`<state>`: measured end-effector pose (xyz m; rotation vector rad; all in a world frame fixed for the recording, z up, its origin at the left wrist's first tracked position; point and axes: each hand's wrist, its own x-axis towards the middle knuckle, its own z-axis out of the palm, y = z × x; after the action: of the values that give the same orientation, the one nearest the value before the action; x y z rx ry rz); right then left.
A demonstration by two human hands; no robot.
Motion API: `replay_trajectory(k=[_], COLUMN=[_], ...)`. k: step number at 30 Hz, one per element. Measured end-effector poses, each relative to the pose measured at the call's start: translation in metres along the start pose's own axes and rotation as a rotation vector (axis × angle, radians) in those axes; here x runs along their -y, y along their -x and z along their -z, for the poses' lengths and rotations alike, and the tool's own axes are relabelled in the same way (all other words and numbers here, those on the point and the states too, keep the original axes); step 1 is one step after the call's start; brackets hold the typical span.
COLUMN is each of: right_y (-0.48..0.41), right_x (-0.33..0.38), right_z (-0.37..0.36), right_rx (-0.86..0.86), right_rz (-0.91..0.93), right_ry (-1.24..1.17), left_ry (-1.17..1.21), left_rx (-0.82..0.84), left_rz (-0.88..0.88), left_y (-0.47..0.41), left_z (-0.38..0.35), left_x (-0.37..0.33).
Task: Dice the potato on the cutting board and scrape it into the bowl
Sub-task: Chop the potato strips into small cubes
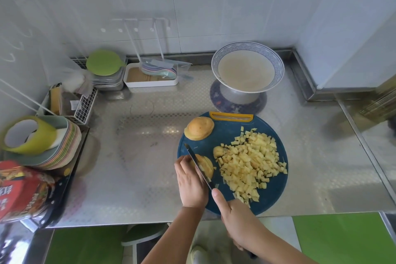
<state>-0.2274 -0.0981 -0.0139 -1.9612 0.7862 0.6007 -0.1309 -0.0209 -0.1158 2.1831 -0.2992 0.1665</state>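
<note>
Dice point(250, 165) heaped lower right; left hand point(190, 182) clamps a chunk point(207, 168), right hand point(234, 215) grips the knife point(193, 159); a half point(199, 128) and scraping remain.

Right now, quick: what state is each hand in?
Left hand: fingers curled onto the potato piece, holding it on the cutting board.
Right hand: grips the knife, forefinger along its back, blade across the potato piece.
</note>
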Motion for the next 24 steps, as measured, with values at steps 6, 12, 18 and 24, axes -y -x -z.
replay_trajectory(k=[6,12,18,24], right_y=[-0.004,-0.004,-0.011,-0.012], right_x=[0.002,0.001,0.0,0.001], right_z=[0.001,0.0,0.003,0.012], right_rx=[0.021,0.01,0.058,0.103], right_rz=[-0.017,-0.028,-0.062,-0.041], right_ry=[0.029,0.038,0.012,0.007], left_ry=[-0.015,-0.035,-0.023,-0.018], left_rx=[-0.011,-0.016,-0.024,-0.03], left_rz=[0.043,0.027,0.048,0.05], left_y=[0.0,0.0,-0.001,-0.001], left_z=[-0.003,-0.003,-0.004,-0.004], left_x=[0.001,0.001,-0.001,-0.003])
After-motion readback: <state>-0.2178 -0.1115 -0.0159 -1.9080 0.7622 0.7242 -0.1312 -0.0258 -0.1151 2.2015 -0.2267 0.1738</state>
